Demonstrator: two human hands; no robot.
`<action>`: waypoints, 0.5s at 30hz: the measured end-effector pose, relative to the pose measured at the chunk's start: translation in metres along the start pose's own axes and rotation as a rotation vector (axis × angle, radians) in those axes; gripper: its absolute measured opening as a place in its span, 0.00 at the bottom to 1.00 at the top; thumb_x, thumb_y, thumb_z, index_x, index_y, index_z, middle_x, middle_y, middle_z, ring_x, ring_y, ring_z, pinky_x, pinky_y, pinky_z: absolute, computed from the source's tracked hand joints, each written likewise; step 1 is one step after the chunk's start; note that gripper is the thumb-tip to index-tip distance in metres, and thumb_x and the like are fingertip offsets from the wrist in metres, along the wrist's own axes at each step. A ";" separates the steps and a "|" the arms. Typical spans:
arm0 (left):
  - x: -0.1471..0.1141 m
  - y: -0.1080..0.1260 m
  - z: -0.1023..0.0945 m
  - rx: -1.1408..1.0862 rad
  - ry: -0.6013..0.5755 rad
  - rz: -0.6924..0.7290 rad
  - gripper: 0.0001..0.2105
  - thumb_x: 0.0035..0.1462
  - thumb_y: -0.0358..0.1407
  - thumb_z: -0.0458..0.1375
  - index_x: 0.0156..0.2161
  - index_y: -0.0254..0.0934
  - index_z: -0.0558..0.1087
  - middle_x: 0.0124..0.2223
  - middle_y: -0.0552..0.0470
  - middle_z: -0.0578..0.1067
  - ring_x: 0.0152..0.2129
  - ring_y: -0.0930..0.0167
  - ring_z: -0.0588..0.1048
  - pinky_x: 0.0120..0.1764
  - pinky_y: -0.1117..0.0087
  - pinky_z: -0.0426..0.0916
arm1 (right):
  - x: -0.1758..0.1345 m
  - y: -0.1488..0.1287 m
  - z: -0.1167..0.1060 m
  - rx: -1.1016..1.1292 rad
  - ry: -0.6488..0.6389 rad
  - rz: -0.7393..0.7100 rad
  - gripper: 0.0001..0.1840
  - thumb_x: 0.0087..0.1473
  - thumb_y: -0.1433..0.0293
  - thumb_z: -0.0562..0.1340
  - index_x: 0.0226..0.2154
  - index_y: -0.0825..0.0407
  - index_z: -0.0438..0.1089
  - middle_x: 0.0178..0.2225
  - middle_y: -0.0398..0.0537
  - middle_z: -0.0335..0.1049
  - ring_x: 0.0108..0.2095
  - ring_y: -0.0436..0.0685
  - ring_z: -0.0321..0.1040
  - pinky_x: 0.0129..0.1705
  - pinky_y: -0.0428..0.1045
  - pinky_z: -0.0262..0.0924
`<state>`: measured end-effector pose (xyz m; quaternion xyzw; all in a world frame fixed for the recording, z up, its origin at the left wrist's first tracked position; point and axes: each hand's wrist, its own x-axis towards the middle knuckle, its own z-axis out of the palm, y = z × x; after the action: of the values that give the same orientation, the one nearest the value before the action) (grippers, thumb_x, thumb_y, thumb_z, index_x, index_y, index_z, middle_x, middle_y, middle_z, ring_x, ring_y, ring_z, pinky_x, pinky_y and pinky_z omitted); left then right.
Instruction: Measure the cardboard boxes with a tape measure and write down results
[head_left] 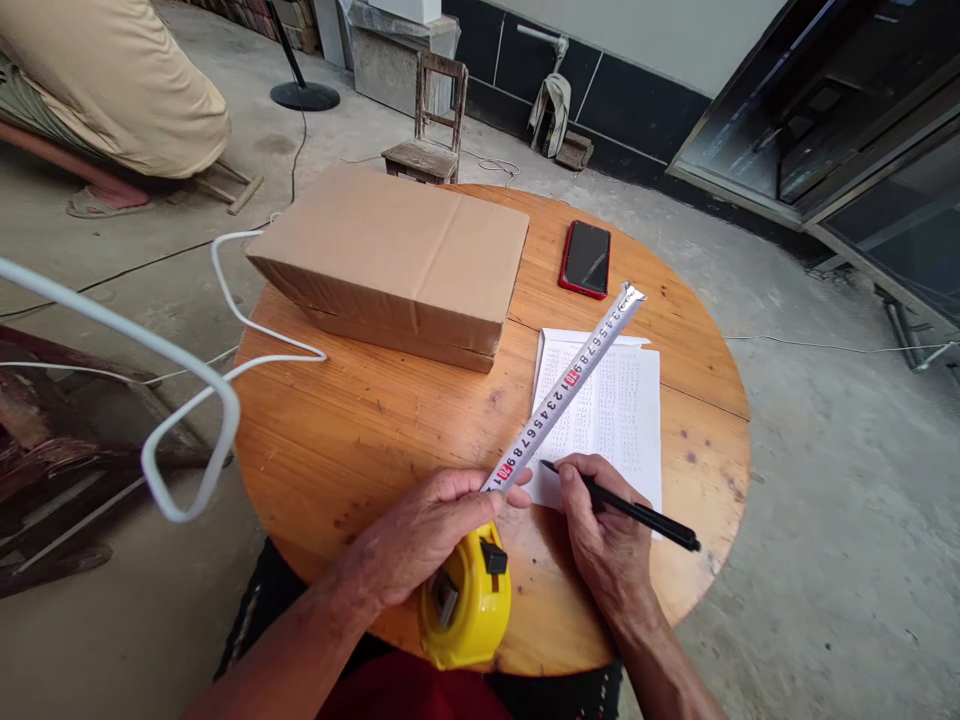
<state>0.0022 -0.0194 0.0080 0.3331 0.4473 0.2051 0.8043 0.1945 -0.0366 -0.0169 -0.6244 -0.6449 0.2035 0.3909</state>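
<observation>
My left hand [431, 525] pinches the pulled-out blade of a yellow tape measure [480, 610], whose case hangs just below the fingers. The silver blade slants up and away to the right, over a white sheet of paper [619, 430] with rows of small writing. Between the thumb and fingers of my right hand [607, 535] is a black pen [645, 515], its tip at the lower left part of the sheet. Farther off, a closed brown cardboard box [390, 260] lies on the round wooden table [375, 430].
A phone with a red case [586, 260] lies near the far table edge. At the left, a bent white tube [191, 385] reaches beside the table. Behind stand a small wooden chair [431, 125] and a fan base [304, 96]. A seated person [127, 90] is at upper left.
</observation>
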 end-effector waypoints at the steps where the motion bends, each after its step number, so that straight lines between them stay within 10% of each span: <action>1: 0.000 0.000 0.000 0.000 0.000 -0.002 0.16 0.58 0.41 0.55 0.49 0.42 0.76 0.62 0.50 0.66 0.25 0.74 0.75 0.29 0.71 0.65 | 0.000 0.000 0.000 -0.003 -0.005 0.000 0.09 0.58 0.70 0.56 0.29 0.52 0.68 0.22 0.40 0.66 0.23 0.49 0.61 0.26 0.45 0.57; 15: -0.001 0.002 0.001 -0.017 -0.010 -0.004 0.16 0.56 0.43 0.57 0.47 0.42 0.77 0.63 0.50 0.65 0.25 0.73 0.76 0.29 0.71 0.65 | 0.001 -0.001 0.000 -0.065 -0.015 -0.026 0.09 0.58 0.71 0.56 0.28 0.52 0.68 0.22 0.40 0.66 0.22 0.49 0.62 0.26 0.45 0.57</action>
<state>0.0024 -0.0191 0.0099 0.3262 0.4424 0.2055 0.8097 0.1942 -0.0358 -0.0154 -0.6266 -0.6622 0.1823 0.3682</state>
